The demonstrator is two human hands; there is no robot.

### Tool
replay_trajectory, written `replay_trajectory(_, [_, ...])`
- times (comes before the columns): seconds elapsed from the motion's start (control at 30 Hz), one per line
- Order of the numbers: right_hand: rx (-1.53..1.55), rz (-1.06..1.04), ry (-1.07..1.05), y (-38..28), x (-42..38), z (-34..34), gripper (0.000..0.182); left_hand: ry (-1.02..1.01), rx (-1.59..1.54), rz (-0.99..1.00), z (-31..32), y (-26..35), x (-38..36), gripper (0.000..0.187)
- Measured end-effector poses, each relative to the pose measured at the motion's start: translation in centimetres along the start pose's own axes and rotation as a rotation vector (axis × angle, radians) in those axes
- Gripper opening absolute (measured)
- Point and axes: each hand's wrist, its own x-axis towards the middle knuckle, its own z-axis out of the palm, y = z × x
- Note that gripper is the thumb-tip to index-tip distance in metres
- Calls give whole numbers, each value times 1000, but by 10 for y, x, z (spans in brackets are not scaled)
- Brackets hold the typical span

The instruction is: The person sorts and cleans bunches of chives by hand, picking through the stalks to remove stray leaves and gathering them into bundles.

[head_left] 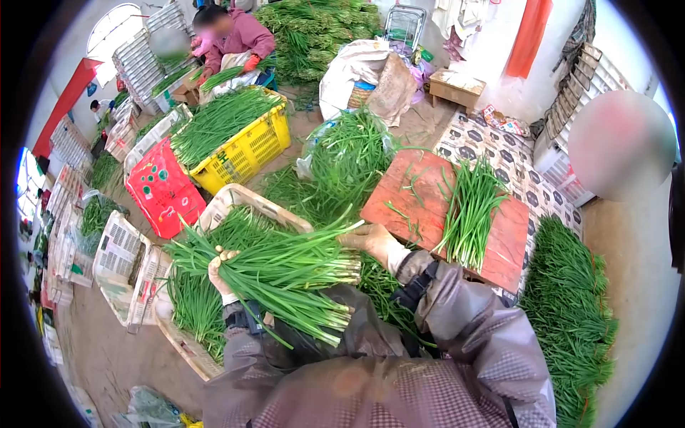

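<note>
A loose bunch of garlic chives (292, 267) lies across my lap, white cut ends to the right and green leaves to the left. My left hand (222, 274), in a pale glove, is wrapped around the leafy side of the bunch. My gloved right hand (377, 242) is beside the upper right of the bunch, fingers closed together at a single stalk. On a reddish wooden board (399, 192) to the right lies a second pile of chives (472, 214), with a few loose bits beside it. More chives fill a pale crate (267, 207) under my left arm.
A yellow crate (246, 146) heaped with chives stands ahead, a red panel (164, 187) beside it. A plastic bag of chives (349, 146) sits beyond the board. Stacked bundles (567, 321) line the right side. Another person (242, 43) handles chives at the back.
</note>
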Motion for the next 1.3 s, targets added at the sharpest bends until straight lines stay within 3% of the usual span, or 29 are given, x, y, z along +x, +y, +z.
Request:
replay_trajectory(0.13, [233,-49,-41,3,-1,-7,20,-21,16,-10,2,4,-1,36])
replay_trajectory(0.2, [5,-185,29,10,-5,-41,17,-27,-2,-10,-3,5,-1,36])
replay_trajectory(0.27, [-108,15,25,11,-12,-88,16,-23,7,9,-5,7,-4,36])
replay_trajectory(0.33, [-371,81,-248,23,-21,-119,17,-26,6,18,-8,7,-6,35])
replay_trajectory(0.4, [-1319,251,-329,23,-39,-114,24,-45,-4,7,-7,6,-3,35])
replay_trajectory(0.43, [-1561,364,-203,27,-33,-110,29,-59,-3,2,-5,6,-3,34])
replay_trajectory(0.47, [-1595,281,45,41,-27,-115,32,-56,2,-5,-3,5,-3,34])
replay_trajectory(0.53, [-1295,136,-19,13,-31,-108,38,-50,11,-9,0,3,-1,34])
replay_trajectory(0.6, [-851,-190,82,-5,-33,-83,44,-57,16,-14,3,3,-1,34])
replay_trajectory(0.67, [-612,-625,95,-2,-20,-55,48,-53,11,-17,7,2,-2,34])
replay_trajectory(0.73, [-948,-841,56,-29,-18,-33,50,-40,-1,-14,13,1,-3,34])
replay_trajectory(0.77, [-1200,-823,86,-31,-19,-25,47,-46,-3,-21,14,1,-4,35])
replay_trajectory(0.8, [-1359,-514,-40,-47,-23,-16,36,-55,-4,-27,14,2,-5,35])
replay_trajectory(0.87, [-1123,-609,-115,-13,-4,-27,27,-96,-12,-38,15,6,-5,37])
replay_trajectory(1.07, [-897,-408,-308,-42,-49,-60,22,-79,-52,15,17,22,-13,39])
replay_trajectory(1.13, [-925,-441,-168,-32,-58,-116,17,-76,-96,7,6,33,-12,39])
replay_trajectory(1.17, [-718,-278,-82,-35,-67,-146,16,-52,-86,23,5,38,-15,40])
replay_trajectory(1.23, [-330,-151,307,-46,-88,-187,23,-49,-114,13,-7,46,-17,42])
replay_trajectory(1.3, [-234,-244,415,-52,-108,-221,24,-75,-148,-9,-1,46,-19,42])
